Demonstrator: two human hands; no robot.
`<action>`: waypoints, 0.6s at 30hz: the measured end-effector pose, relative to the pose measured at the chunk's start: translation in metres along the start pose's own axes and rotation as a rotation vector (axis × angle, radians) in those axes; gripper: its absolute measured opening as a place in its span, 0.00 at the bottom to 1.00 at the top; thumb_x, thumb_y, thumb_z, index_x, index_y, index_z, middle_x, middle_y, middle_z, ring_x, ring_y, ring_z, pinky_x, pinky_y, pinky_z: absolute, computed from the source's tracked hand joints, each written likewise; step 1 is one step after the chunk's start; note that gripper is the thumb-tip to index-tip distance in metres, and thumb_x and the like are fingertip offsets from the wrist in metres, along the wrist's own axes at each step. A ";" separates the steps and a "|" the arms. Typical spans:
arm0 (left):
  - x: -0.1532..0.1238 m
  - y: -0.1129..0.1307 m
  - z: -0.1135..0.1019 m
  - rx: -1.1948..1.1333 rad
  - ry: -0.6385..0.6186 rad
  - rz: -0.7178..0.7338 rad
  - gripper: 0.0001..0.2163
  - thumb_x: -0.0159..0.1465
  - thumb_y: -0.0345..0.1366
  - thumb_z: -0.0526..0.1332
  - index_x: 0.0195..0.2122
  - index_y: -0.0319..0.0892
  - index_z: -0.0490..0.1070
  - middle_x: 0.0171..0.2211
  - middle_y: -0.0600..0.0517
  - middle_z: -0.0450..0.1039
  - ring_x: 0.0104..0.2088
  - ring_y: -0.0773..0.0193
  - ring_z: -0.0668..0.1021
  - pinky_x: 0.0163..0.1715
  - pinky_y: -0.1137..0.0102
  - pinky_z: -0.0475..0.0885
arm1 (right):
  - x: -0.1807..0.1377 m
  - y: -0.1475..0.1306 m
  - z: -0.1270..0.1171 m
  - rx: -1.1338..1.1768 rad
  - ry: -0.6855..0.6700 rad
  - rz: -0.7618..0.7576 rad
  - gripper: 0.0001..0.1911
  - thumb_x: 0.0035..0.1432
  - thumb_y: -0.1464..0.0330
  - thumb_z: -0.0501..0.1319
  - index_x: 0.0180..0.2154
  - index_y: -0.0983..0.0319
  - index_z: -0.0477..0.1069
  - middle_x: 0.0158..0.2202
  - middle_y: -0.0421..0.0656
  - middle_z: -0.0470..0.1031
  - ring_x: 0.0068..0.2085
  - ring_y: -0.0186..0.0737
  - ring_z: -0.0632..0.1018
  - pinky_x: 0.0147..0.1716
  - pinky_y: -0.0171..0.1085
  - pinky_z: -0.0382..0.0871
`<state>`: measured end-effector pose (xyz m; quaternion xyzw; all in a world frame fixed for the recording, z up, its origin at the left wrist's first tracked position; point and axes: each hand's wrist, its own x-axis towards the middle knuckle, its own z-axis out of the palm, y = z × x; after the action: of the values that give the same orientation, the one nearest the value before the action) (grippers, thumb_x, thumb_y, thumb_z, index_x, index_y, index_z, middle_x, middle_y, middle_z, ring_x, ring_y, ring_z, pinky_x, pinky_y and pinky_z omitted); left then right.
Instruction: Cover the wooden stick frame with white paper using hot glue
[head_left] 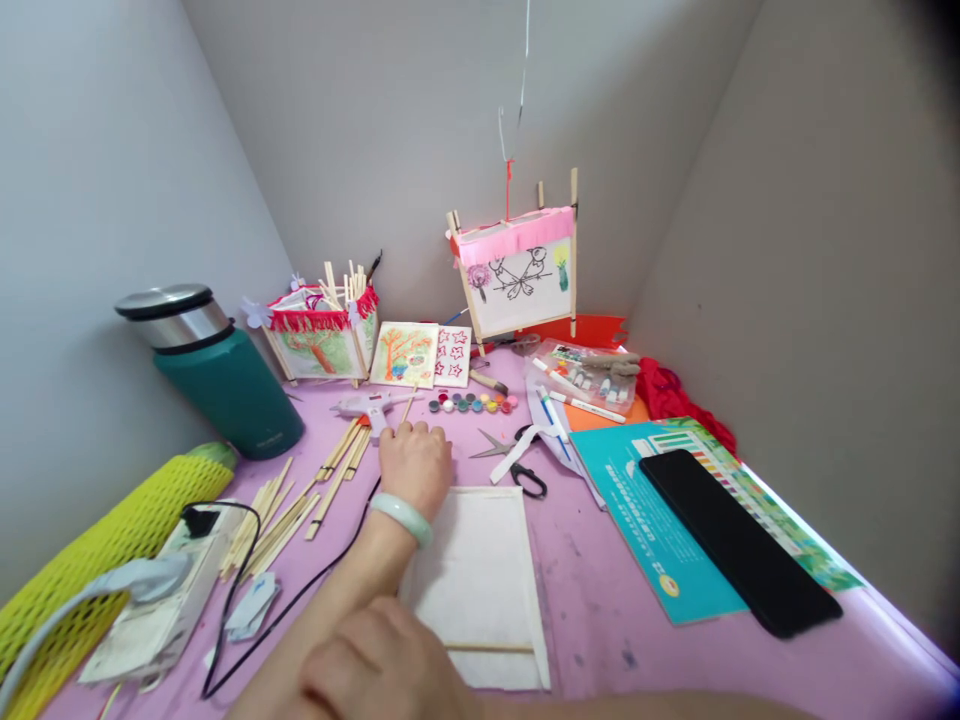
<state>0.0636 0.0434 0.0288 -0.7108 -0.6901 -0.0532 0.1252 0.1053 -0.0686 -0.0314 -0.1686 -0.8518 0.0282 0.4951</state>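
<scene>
Left hand: smooth, rounded, pale green bangle around wrist; both forearms bare.

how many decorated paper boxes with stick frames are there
2. The hanging box is at the back, right of centre, on a red string; the standing box is at the back left, with sticks poking out of its top.

I see the left hand knuckles-up at the far left corner of the white framed panel, next to the glue gun, though I can't make out whether it grips anything. My view puts the right hand, blurred, at the panel's near left. Scissors lie just beyond the panel, wooden sticks to its left, a black phone to its right.
</scene>
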 end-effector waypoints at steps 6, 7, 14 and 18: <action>0.001 -0.001 -0.002 -0.004 -0.006 -0.007 0.13 0.65 0.37 0.51 0.37 0.39 0.75 0.37 0.43 0.77 0.43 0.47 0.75 0.41 0.55 0.64 | -0.009 0.004 0.004 0.010 -0.056 0.047 0.21 0.62 0.50 0.50 0.32 0.61 0.67 0.29 0.43 0.72 0.32 0.40 0.71 0.32 0.40 0.71; 0.001 -0.001 -0.002 -0.004 -0.009 -0.010 0.13 0.65 0.37 0.52 0.37 0.39 0.75 0.36 0.43 0.77 0.43 0.47 0.75 0.41 0.55 0.64 | -0.010 0.004 0.006 0.051 -0.030 -0.014 0.21 0.63 0.51 0.49 0.31 0.60 0.66 0.26 0.41 0.70 0.29 0.38 0.70 0.30 0.38 0.71; 0.002 -0.001 -0.001 -0.018 -0.033 -0.014 0.13 0.65 0.37 0.51 0.38 0.39 0.75 0.37 0.43 0.77 0.43 0.47 0.75 0.41 0.55 0.65 | -0.010 0.009 0.003 0.013 -0.016 -0.020 0.15 0.62 0.56 0.53 0.33 0.60 0.67 0.30 0.43 0.73 0.32 0.39 0.70 0.31 0.39 0.69; 0.002 -0.003 0.000 -0.025 -0.051 -0.012 0.13 0.65 0.37 0.51 0.38 0.39 0.74 0.38 0.42 0.76 0.44 0.48 0.75 0.42 0.56 0.66 | 0.003 0.010 -0.011 0.050 0.047 -0.074 0.15 0.62 0.56 0.53 0.35 0.60 0.67 0.36 0.42 0.74 0.36 0.39 0.70 0.38 0.42 0.68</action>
<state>0.0610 0.0456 0.0299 -0.7094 -0.6965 -0.0444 0.0985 0.1161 -0.0597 -0.0250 -0.1251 -0.8446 0.0274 0.5198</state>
